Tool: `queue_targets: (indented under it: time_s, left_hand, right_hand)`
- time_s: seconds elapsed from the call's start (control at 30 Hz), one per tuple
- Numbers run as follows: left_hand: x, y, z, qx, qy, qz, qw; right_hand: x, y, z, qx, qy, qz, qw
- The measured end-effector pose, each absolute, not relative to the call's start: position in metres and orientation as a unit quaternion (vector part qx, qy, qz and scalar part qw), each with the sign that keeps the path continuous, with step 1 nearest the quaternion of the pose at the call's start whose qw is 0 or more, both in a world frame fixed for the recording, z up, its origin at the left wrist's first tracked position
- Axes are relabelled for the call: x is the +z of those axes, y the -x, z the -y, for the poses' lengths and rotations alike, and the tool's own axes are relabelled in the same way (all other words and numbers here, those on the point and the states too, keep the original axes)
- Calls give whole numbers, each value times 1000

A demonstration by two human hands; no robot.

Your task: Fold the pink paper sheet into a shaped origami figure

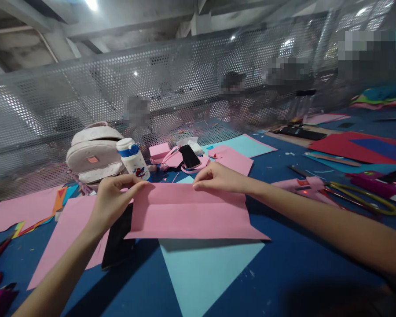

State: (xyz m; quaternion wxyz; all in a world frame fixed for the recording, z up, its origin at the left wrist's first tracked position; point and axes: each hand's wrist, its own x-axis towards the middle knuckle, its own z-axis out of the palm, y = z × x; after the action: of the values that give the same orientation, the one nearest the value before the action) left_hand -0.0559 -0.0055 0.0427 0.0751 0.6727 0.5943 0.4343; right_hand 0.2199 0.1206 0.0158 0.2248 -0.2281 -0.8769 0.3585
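Observation:
A folded sheet of pink paper (191, 213), with creases running across it, is held up in front of me over the table. My left hand (114, 200) pinches its upper left corner between thumb and fingers. Along the top edge, right of the middle, my right hand (219, 178) pinches the same sheet. Beneath the pink paper lies a light blue sheet (207, 273), partly covered by it. A dark phone (119, 242) rests by my left wrist, on top of another pink sheet (64, 233).
A white bottle (133, 160) and a pale backpack (95, 152) stand at the back left, before a perforated metal screen (181, 88). On the right are a pink glue gun (300, 186), yellow-handled scissors (366, 198) and red paper (366, 147). People show blurrily behind the screen.

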Motion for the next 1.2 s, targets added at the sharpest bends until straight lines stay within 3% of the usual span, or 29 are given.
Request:
queue_targets:
  time_s: [0.77,0.93,1.2]
  left_hand:
    - [67,97,9,451,-627,-635,-16]
    - [67,96,5,438,-633,-637,43]
    - [36,51,-6,272,-735,-586,206]
  right_hand:
    - [58,-261,-155,253,297,899,200]
    - [57,-258,-155,267,291,891,222]
    - [45,-243,-144,287,243,896,237]
